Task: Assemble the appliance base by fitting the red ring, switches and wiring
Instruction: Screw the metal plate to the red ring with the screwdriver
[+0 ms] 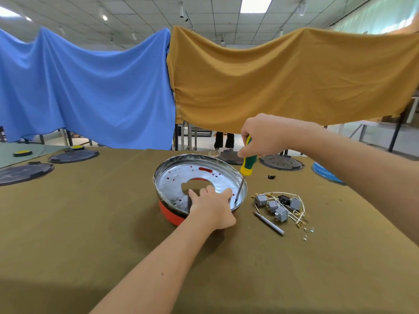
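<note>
Directly under left hand (210, 206): appliance base (199, 175).

Red ring (170, 214), silver base (199, 175), green-yellow screwdriver (248, 163), olive tablecloth (90, 223).

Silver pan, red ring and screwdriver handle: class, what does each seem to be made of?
Silver pan: probably thin sheet metal, shiny; it reflects the ceiling lights. Red ring: smooth and evenly coloured, plastic or painted metal, unclear which. Screwdriver handle: likely moulded plastic, glossy green and yellow.
</note>
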Motion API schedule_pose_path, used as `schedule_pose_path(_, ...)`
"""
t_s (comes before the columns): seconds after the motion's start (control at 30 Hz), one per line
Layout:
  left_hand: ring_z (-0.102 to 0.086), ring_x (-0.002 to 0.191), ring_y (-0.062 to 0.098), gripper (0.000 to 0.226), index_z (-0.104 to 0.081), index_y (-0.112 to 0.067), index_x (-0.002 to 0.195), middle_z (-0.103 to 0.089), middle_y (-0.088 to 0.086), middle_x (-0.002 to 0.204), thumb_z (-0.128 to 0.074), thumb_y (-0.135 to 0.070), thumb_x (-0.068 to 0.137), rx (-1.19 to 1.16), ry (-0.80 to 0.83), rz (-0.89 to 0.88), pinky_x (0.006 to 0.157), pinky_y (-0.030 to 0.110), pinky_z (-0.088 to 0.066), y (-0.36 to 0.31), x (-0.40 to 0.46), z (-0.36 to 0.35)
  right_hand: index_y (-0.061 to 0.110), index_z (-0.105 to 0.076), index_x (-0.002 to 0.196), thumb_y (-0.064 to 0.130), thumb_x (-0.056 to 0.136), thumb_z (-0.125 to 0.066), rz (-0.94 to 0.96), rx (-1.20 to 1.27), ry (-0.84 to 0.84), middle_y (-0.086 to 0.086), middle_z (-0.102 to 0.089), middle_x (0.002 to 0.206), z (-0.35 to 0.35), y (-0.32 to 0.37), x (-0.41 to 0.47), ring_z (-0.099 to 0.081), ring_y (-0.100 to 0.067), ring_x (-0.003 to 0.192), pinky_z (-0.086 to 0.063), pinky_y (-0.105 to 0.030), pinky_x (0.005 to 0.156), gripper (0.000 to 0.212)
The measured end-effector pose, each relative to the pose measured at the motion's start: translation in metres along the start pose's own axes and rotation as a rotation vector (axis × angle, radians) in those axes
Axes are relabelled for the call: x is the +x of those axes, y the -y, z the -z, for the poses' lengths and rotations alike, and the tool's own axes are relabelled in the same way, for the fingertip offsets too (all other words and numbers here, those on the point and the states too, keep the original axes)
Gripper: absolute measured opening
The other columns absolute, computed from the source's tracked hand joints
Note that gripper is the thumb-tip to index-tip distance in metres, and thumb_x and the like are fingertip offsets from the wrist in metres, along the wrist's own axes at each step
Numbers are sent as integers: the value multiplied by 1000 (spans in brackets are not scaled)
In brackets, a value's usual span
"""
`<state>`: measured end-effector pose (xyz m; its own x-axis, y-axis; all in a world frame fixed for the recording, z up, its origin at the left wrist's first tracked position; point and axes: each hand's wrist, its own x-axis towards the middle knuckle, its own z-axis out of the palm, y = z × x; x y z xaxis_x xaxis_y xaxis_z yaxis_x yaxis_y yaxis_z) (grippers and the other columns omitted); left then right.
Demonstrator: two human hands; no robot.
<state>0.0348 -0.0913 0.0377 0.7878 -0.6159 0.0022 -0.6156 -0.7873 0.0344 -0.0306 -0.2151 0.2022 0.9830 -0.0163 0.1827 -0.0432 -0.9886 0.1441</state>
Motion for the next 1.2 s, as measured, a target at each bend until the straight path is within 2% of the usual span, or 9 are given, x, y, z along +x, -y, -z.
schedule_pose_path(0.2,-34,137,37,82,-50,-31,137,-43,14,146,-27,-86,80,49,-58,17,113,68,-13,8,-18,14,14,-64,79,45,89,-65,-5,60,-11,-1,-66,66,-3,-4,-2,-54,-14,55,-38,-24,50,32)
schedule_pose_path(0.3,-42,132,26,70,-60,-27,127,-52,3,135,-35,-77,85,-134,-522,43,113,55,-27,27,-39,15,16,-62,78,47,89,-65,7,83,-30,0,-64,67,-7,-9,-5,-52,-14,56,-38,-24,51,33)
schedule_pose_path(0.4,-31,138,33,71,-43,-13,143,-36,13,147,-67,-47,85,-620,-908,427,109,50,-32,61,-60,4,18,-61,78,50,88,-65,18,94,-46,0,-62,69,-9,-14,-9,-50,-14,57,-37,-24,51,34)
schedule_pose_path(0.5,-31,141,35,101,-27,-4,150,-26,18,153,-80,-47,75,-1225,-519,731,113,45,-31,78,-69,-13,23,-58,75,51,89,-64,35,104,-68,1,-60,69,-11,-15,-14,-49,-14,57,-37,-25,51,31)
schedule_pose_path(0.6,-56,121,31,92,-47,-9,137,-53,12,136,-78,-43,57,-1607,-300,576,102,45,-47,65,-66,-30,29,-54,74,51,89,-64,54,109,-106,2,-58,70,-13,-14,-20,-47,-12,57,-36,-24,51,29)
schedule_pose_path(0.7,-59,106,15,74,-42,-23,141,-61,-5,120,-72,-24,73,-1785,-391,509,83,33,-47,54,-54,-32,29,-55,77,51,89,-64,47,121,-117,3,-57,69,-15,-15,-27,-46,-12,56,-35,-25,50,27)
schedule_pose_path(0.87,-66,103,22,62,-40,-37,137,-62,-10,119,-59,-5,86,-1957,-567,406,57,39,-60,49,-37,-34,31,-56,78,50,88,-66,17,227,-168,6,-58,70,-25,-21,-44,-49,-10,54,-34,-23,49,24)
schedule_pose_path(1.03,-56,124,16,72,-34,-24,149,-55,-2,139,-53,5,86,-1751,-841,306,98,31,-49,52,-22,-42,25,-56,89,49,90,-64,-42,418,-259,6,-61,72,-79,-17,-61,-49,-7,51,-36,-16,44,25)
schedule_pose_path(1.2,-52,127,5,86,-27,-35,151,-49,-12,143,-60,9,85,-1644,-833,189,105,26,-42,56,-10,-52,26,-50,96,40,94,-61,-109,472,-322,8,-57,83,-141,-9,-67,-49,-4,68,-28,-19,54,19)
